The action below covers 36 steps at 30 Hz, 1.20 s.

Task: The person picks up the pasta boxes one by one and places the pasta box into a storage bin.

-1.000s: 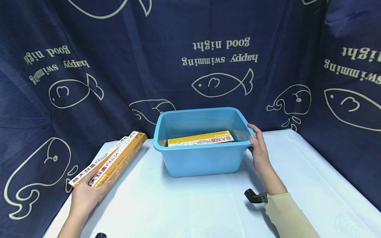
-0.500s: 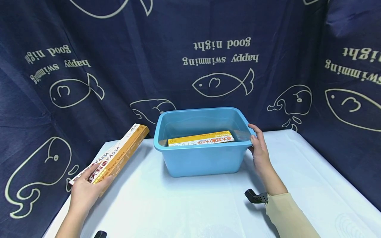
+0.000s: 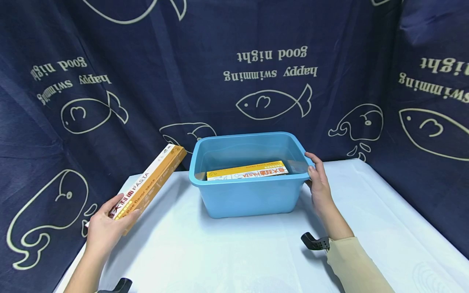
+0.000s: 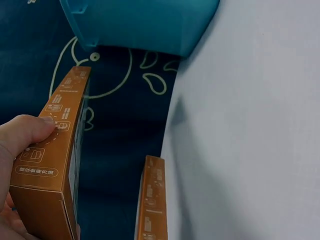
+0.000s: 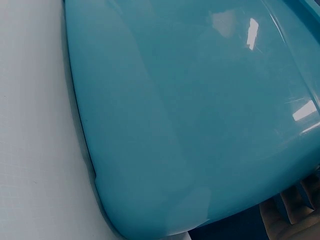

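My left hand grips the near end of an orange-and-white pasta box, thumb on its orange side. The held box is lifted and slants up toward the back. In the left wrist view a second pasta box lies lower on the table, mostly hidden from the head view by the held one. My right hand holds the right rim of a blue plastic bin, thumb over the edge. Inside the bin lies a yellow-and-white pasta box.
A white cloth covers the table. Behind and along both sides hangs a dark blue curtain with fish drawings, close behind the bin. Black wrist devices sit on the arms.
My left hand has raised the pasta box off the second one, its far end rising most. The right hand and the bin have stayed put.
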Motion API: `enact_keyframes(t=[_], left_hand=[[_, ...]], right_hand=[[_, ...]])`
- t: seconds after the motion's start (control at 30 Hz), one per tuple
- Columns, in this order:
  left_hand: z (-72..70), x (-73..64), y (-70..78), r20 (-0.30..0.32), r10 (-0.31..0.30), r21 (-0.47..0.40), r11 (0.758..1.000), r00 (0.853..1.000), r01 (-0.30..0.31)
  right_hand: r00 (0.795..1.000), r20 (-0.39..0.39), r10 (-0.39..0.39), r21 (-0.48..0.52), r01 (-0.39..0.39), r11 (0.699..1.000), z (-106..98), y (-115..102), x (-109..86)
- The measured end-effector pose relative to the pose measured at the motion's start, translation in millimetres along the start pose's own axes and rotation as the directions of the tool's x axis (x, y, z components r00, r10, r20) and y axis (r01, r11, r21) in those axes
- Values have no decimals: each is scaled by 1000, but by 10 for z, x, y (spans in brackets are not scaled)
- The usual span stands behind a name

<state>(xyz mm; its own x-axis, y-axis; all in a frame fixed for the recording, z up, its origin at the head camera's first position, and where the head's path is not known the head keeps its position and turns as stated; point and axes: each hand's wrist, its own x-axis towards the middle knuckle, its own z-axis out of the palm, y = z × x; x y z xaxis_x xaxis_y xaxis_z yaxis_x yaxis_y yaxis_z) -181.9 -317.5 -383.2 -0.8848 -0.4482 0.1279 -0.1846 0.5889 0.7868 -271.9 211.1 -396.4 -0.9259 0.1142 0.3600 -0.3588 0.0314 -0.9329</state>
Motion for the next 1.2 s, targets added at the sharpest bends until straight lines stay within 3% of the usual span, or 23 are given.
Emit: enact_keyframes(t=[0.6, 0.83, 1.07, 1.2], left_hand=[[-9, -47, 248, 12, 13, -15, 1000, 1000, -12], [-34, -25, 344, 54, 86, -74, 994, 995, -82], [-44, -14, 487, 76, 100, -53, 994, 992, -96], [-32, -6, 557, 94, 143, -59, 989, 985, -138]], right_hand=[[1000, 0, -10, -6, 10, 1000, -5, 11, 12], [1000, -2, -13, -6, 13, 1000, -5, 18, 14], [1000, -2, -11, 0, 11, 1000, -1, 14, 11], [1000, -1, -9, -1, 9, 1000, 1, 10, 7]])
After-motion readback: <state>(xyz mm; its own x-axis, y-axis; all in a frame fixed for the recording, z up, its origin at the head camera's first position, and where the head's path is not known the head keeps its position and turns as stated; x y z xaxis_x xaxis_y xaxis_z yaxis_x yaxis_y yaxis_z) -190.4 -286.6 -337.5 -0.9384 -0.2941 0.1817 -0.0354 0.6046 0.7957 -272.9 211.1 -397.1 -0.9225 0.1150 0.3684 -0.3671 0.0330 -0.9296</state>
